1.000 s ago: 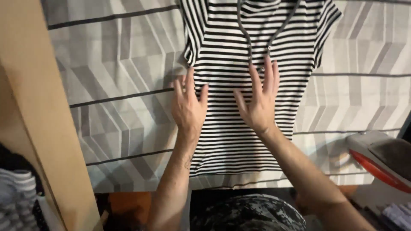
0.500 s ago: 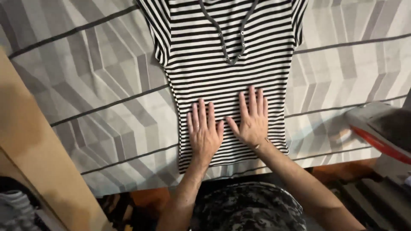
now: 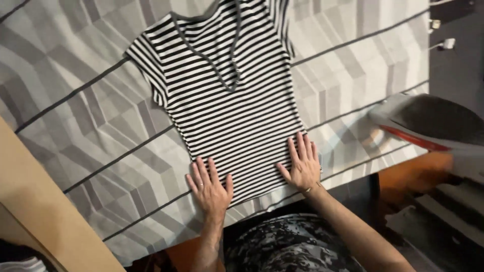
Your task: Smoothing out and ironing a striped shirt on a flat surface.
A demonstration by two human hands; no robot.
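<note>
Striped black and white, the T-shirt (image 3: 229, 95) lies flat on the grey patterned ironing cover (image 3: 91, 131). The left hand (image 3: 210, 189) and the right hand (image 3: 302, 163) both press open, fingers spread, on its lower hem. An iron (image 3: 428, 123) rests well apart at right.

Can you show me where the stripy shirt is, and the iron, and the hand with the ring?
stripy shirt (image 3: 237, 108): head view, middle of its front.
iron (image 3: 433, 123): head view, its dark flat underside.
left hand (image 3: 212, 190): head view, back of the hand; ring on one finger.
</note>
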